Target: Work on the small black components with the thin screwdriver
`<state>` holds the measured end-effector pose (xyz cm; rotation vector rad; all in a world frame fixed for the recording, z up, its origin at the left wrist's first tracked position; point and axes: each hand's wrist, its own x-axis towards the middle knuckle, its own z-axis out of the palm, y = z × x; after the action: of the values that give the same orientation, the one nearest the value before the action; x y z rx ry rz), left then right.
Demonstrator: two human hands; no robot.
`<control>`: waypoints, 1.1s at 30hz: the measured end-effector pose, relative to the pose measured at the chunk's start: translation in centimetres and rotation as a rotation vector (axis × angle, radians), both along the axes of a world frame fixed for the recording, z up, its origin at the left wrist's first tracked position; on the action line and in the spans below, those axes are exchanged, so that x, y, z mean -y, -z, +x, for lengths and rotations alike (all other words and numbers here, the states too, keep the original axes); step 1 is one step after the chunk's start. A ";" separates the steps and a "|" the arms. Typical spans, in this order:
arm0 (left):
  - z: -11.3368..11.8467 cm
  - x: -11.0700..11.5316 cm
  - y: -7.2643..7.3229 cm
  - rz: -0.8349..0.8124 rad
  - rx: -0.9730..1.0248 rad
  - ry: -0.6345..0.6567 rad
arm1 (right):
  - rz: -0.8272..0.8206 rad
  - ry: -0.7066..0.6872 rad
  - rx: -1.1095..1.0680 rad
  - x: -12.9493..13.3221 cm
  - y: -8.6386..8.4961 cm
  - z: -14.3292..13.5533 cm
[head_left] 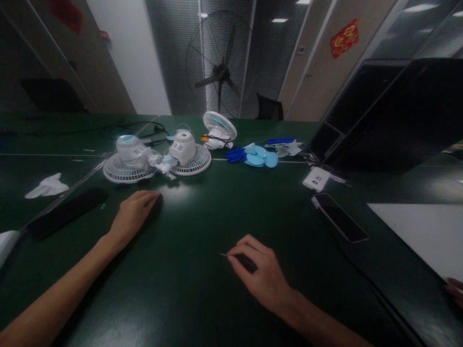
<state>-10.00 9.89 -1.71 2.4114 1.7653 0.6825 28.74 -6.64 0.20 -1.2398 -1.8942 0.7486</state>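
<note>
My right hand is closed around the dark handle of a small screwdriver, whose thin metal shaft points left above the green table. My left hand lies on the table further left, its fingers pressed together. Whatever may be between those fingertips is hidden. Just beyond it, two small white fans lie face down on their round grilles. A third white fan stands behind them, tilted. Light-blue fan blades lie with a dark blue glove to the right.
At right are a phone, a white box, a black cable, a white sheet and a large dark monitor. A black long object and a crumpled white cloth lie left. Another person's hand shows at the right edge.
</note>
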 end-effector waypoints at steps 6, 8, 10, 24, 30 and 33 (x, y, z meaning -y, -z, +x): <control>-0.3 -0.6 -0.1 -0.076 0.248 -0.074 | -0.015 -0.001 -0.006 0.0 -0.3 0.0; -0.4 -0.5 -0.2 -0.097 0.254 -0.111 | -0.007 -0.004 -0.010 0.0 -0.3 0.0; -0.4 -0.4 -0.5 -0.107 0.252 -0.124 | 0.002 -0.002 -0.008 0.0 -0.3 0.0; 11.8 8.6 -0.6 -0.295 0.396 0.841 | 0.009 0.031 0.057 -0.3 0.3 -0.2; 12.7 9.9 -1.0 -0.255 0.426 0.914 | 0.041 0.023 0.082 -0.3 0.0 -0.3; 12.3 9.7 -0.9 -0.256 0.391 0.884 | 0.029 0.010 0.101 -0.2 -0.3 -0.2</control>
<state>2.35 0.15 -0.81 2.3182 0.5019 0.6683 28.50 -6.45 0.53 -1.2891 -1.9718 0.6619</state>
